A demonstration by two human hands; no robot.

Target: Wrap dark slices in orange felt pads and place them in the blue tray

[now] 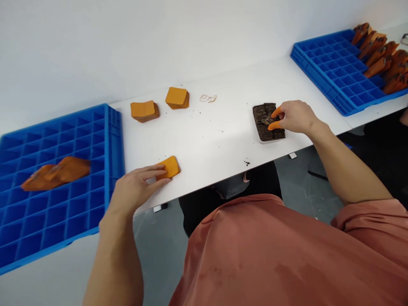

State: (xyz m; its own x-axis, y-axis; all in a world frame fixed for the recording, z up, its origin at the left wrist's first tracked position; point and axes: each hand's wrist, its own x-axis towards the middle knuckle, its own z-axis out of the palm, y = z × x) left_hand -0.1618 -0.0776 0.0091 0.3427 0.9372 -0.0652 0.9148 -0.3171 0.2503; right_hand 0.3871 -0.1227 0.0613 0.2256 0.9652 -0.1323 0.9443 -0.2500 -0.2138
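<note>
My left hand (135, 187) lies at the near edge of the table, its fingers and thumb closed around a small stack of yellow rounded-corner sheets (171, 166). Orange finger covers sit on the thumb and forefinger of my right hand (295, 117). Those two fingertips pinch a loose clump of brown dried strips (269, 120) on top of a block of dark brown, thin layered pieces (264, 111). That block stands in a shallow white tray (269, 141). Whether the clump is lifted off the block, I cannot tell.
Two more yellow-orange stacks (143, 110) (177, 97) and thin looped bands (208, 98) lie toward the wall. A blue divided crate (106, 140) at left holds orange pouches (60, 172). Another blue crate (334, 91) at far right holds several filled pouches (379, 55). Dark crumbs dot the table.
</note>
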